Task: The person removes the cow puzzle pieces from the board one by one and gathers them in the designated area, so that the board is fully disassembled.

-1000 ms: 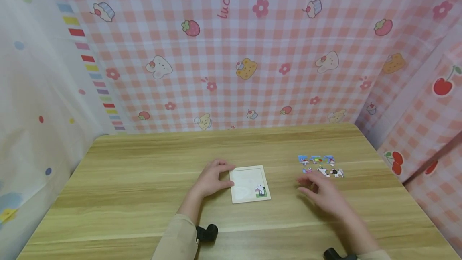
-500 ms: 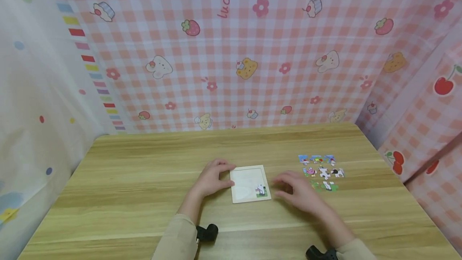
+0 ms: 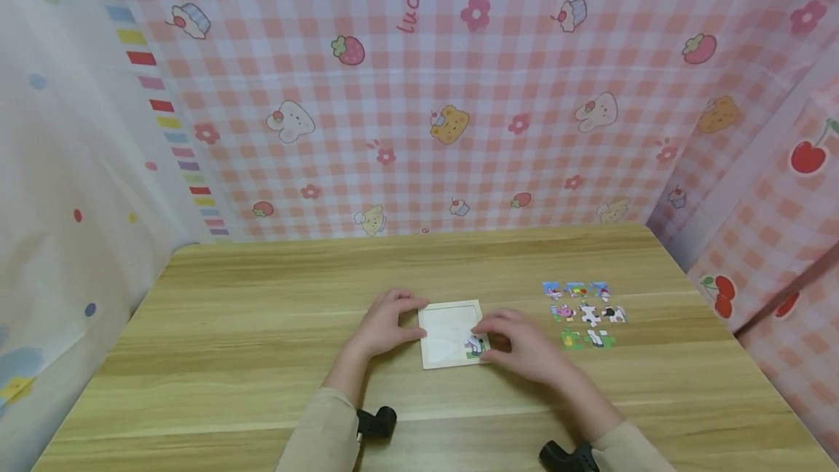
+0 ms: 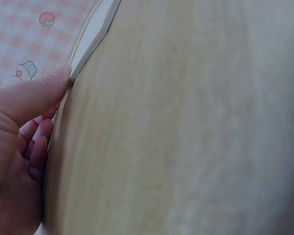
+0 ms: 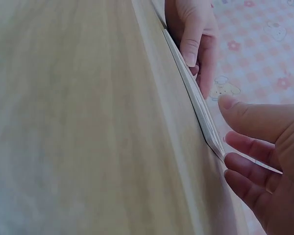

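A pale square puzzle tray [image 3: 447, 366] lies on the table with one jigsaw piece [image 3: 473, 345], showing white and green, in its lower right corner. At its left side, my left hand [image 3: 387, 325] touches the edge with the thumb and rests a fingertip by the upper left corner. The left wrist view shows that thumb [image 4: 44, 95] against the tray's rim. My right hand [image 3: 524, 344] reaches over the tray's right edge, its fingertips around the piece. Thumb and fingers stand apart in the right wrist view, with nothing seen between them.
Several loose jigsaw pieces [image 3: 589, 314] lie in three rows on the wooden table [image 3: 262, 355], right of the tray. A pink checked cloth [image 3: 393, 93] hangs behind the table, and more cloth hangs at both sides.
My right hand has moved left from beside the loose pieces to the tray's right edge, uncovering the lower pieces. The left hand has stayed at the tray's left side.
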Tool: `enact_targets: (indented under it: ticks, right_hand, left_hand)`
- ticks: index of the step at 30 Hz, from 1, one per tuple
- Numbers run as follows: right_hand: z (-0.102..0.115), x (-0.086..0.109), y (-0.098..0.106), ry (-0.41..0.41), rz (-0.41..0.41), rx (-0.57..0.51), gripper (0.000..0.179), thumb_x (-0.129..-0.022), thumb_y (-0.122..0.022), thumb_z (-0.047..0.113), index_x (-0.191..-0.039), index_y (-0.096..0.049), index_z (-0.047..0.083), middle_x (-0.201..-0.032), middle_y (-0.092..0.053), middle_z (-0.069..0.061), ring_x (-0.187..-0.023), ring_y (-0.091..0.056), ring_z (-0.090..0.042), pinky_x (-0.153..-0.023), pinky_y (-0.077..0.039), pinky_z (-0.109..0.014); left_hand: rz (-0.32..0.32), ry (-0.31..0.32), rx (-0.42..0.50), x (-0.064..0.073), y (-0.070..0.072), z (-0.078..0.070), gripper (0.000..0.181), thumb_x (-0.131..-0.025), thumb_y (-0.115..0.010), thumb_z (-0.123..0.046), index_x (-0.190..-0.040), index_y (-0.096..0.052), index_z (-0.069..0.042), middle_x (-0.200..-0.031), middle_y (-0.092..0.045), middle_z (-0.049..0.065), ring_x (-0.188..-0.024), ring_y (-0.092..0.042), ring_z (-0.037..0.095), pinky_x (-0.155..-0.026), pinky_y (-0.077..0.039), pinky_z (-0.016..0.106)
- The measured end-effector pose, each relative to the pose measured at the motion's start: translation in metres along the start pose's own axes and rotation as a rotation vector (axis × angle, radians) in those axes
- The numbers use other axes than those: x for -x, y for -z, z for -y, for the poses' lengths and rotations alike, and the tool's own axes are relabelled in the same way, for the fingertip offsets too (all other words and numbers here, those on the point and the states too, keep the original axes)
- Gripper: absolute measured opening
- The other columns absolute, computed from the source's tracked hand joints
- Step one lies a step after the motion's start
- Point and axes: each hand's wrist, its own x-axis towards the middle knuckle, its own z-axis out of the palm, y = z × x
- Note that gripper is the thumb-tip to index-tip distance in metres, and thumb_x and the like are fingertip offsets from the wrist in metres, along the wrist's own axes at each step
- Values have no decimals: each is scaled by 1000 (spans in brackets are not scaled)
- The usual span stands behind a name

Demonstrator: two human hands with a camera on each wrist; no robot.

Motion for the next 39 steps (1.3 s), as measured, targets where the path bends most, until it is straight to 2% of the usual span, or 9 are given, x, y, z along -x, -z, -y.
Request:
enact_targets:
  ticks: [6, 15, 29, 39]
  right_hand:
    - [3, -5, -2, 6, 14, 15, 35, -79, -84, 21, -111, -73, 15, -118, -65, -1, -112, -58, -23, -97, -47, -47]
    - [3, -10, -7, 45, 41, 46, 28, -78, -85, 21, -103, -74, 17, -112, -64, 2, -106, -56, -22, -92, -46, -44]
    - [5, -14, -8, 0, 46, 20, 20, -79, -85, 16, -94, -72, 19, -107, -61, 6, -99, -53, -16, -87, -45, -40]
    - [5, -15, -10, -14, 50, 30, 17, -81, -83, 17, -92, -70, 20, -103, -58, 7, -95, -50, -15, -84, -43, -38]
  left_hand:
    - [0, -9, 0, 0, 0, 0, 49, -83, -81, -20, -128, -67, -9, -128, -55, 13, -119, -49, 34, -105, -38, 50]
    - [-7, -4, 8, -1, -2, 1, 48, -83, -81, -20, -128, -67, -10, -128, -56, 12, -119, -49, 34, -105, -38, 50]
    - [-11, -4, 17, 0, -2, 1, 47, -83, -81, -20, -127, -68, -10, -127, -56, 12, -119, -48, 33, -105, -38, 50]
    - [-15, -12, 13, 0, -1, 0, 47, -84, -81, -19, -128, -68, -9, -125, -56, 12, -117, -49, 33, -104, -39, 50]
